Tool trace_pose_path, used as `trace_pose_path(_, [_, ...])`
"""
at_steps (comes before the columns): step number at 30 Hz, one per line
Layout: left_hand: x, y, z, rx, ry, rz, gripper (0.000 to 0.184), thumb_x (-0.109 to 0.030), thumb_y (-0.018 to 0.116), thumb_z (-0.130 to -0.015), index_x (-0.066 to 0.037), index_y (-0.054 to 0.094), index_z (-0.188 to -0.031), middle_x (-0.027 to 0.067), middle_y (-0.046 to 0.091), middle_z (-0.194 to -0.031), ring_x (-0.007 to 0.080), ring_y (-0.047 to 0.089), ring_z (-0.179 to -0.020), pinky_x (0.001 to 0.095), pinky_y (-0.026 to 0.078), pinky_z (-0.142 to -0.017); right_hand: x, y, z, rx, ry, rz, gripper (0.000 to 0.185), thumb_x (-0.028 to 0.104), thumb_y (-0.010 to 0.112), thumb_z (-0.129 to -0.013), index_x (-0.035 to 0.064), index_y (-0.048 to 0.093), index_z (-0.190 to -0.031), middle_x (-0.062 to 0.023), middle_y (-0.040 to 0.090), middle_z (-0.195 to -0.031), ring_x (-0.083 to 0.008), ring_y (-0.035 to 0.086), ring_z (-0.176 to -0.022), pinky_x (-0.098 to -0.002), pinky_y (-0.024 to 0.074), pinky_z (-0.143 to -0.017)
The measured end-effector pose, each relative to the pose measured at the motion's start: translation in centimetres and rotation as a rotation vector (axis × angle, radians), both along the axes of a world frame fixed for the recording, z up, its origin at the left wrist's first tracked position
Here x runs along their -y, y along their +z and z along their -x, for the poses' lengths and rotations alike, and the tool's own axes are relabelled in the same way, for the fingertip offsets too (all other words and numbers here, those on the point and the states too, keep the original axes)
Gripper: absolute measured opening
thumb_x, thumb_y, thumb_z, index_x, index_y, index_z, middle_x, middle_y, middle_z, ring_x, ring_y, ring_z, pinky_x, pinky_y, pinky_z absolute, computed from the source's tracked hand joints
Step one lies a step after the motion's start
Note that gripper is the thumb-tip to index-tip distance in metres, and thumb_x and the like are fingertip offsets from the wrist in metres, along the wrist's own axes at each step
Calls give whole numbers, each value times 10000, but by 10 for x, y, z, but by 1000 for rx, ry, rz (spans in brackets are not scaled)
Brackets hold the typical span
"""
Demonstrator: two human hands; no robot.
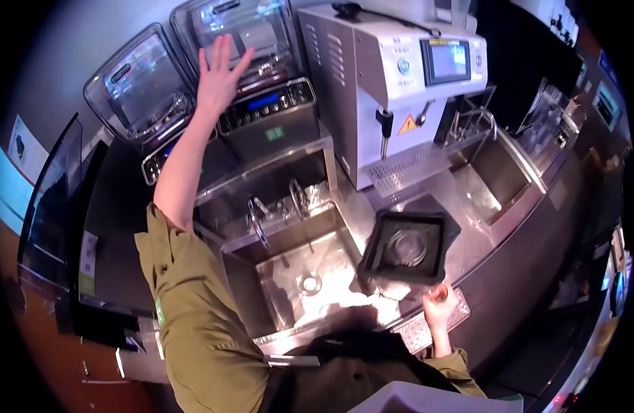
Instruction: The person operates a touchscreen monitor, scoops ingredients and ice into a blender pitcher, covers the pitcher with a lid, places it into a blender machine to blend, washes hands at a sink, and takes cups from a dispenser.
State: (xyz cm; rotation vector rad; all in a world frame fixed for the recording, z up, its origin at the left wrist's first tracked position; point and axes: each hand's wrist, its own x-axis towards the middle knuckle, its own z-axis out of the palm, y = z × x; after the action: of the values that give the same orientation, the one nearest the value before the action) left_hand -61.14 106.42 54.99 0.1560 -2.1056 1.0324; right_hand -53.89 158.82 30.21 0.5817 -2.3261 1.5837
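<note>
My left hand (223, 74) is stretched out with its fingers spread, at the front of a clear blender cover (279, 34). It holds nothing, and its fingers appear to lie on the cover. Below that cover is the blender base (269, 110) with a lit blue display and a row of buttons. My right hand (439, 308) is low by the counter's front edge, its fingers curled in and nothing visible inside them. Just beyond it, a black square tray (374, 258) rests on the steel counter with a clear round cup or lid (406, 248) in it.
A second covered blender (141, 82) stands at the left. Between my arms is a steel sink (276, 258) with taps (256, 220). A white machine (399, 76) with a screen rises behind the tray. Another sink (492, 172) lies to the right. A dark screen (55, 199) stands far left.
</note>
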Motion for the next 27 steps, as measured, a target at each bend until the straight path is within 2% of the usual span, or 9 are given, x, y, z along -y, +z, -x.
trace_pose_path(3, [-8,6,11,-17,117,77,653,-105,512,-691,-232,276,-1286,194,146,-1358,345,162,-1253,567,235,-923,37,78,1,194,119,195,107,-31,532,-545,32,453,-580,21,443,-510,-61,438,-488,-203,353,-466])
trace_pose_path(6, [-18,72,-10,-13,-41,129,592,-88,539,-685,-211,366,-1237,179,360,-1246,319,339,-1167,462,336,-895,76,155,29,413,224,212,55,-11,518,-568,24,477,-575,27,458,-500,-56,453,-472,-189,345,-433])
trace_pose_path(8, [-16,125,-24,-82,-102,106,507,-87,533,-687,-179,398,-1167,184,390,-1176,323,372,-1106,454,354,-863,113,194,53,288,376,266,40,65,503,-583,50,466,-583,22,436,-510,-57,383,-414,-190,275,-381])
trace_pose_path(10, [-10,172,-30,-191,-138,26,423,-85,528,-689,-148,430,-1096,190,421,-1106,327,405,-1044,445,371,-832,160,235,82,177,532,363,75,79,548,-585,15,508,-592,15,464,-506,-42,418,-449,-186,307,-399])
trace_pose_path(14, [15,232,-2,-390,-171,-205,262,-82,518,-694,-85,494,-955,202,482,-965,334,472,-921,428,406,-769,267,292,113,-150,307,362,112,95,556,-602,1,504,-571,-12,484,-519,-92,426,-458,-240,358,-444])
trace_pose_path(18, [34,263,18,-500,-182,-346,138,-79,507,-698,-22,558,-813,214,542,-825,341,539,-799,411,441,-707,371,315,161,-388,363,634,146,104,586,-577,-30,528,-577,-49,535,-545,-96,472,-520,-255,395,-494])
trace_pose_path(24, [29,261,10,-524,-291,-464,124,-140,554,-701,-37,616,-731,175,592,-747,312,581,-725,389,459,-669,474,346,251,-203,370,295,124,140,572,-579,27,604,-620,-82,561,-508,-179,544,-461,-281,436,-498])
trace_pose_path(26, [16,253,2,-512,-297,-522,140,-182,589,-696,-49,620,-731,156,599,-745,293,586,-722,374,459,-674,482,350,278,-808,227,-173,169,206,554,-591,47,612,-599,-98,557,-494,-235,560,-469,-297,454,-508])
trace_pose_path(27, [2,246,-10,-515,-330,-560,186,-241,634,-677,-62,626,-728,134,605,-738,267,588,-724,355,456,-681,487,341,287,-630,314,-27,208,232,553,-594,34,613,-606,-111,565,-509,-250,570,-492,-315,466,-548])
